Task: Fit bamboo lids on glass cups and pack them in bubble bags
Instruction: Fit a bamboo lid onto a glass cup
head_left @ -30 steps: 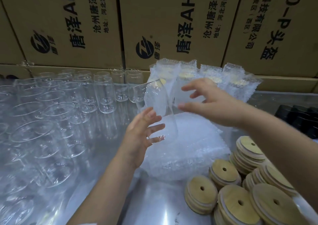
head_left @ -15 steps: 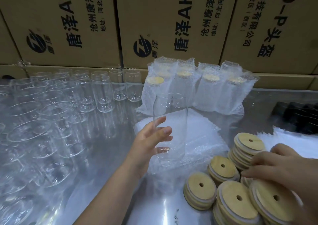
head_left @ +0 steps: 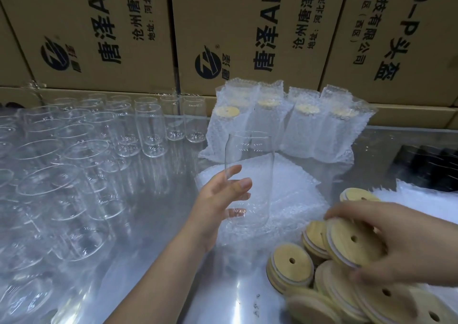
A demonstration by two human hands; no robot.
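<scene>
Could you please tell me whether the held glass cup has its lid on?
Off: the clear glass cup shows a bare rim; the right hand grips a round bamboo lid.

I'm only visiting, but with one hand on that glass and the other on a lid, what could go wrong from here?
1. The left hand grips the glass cup alone, over a soft pile of bubble bags; the cup might slip or tip.
2. The right hand lifts a tilted bamboo lid from leaning lid stacks; neighbouring lids could slide off.
3. Many empty glasses stand crowded beside that left arm; a careless swing could knock them.
</scene>
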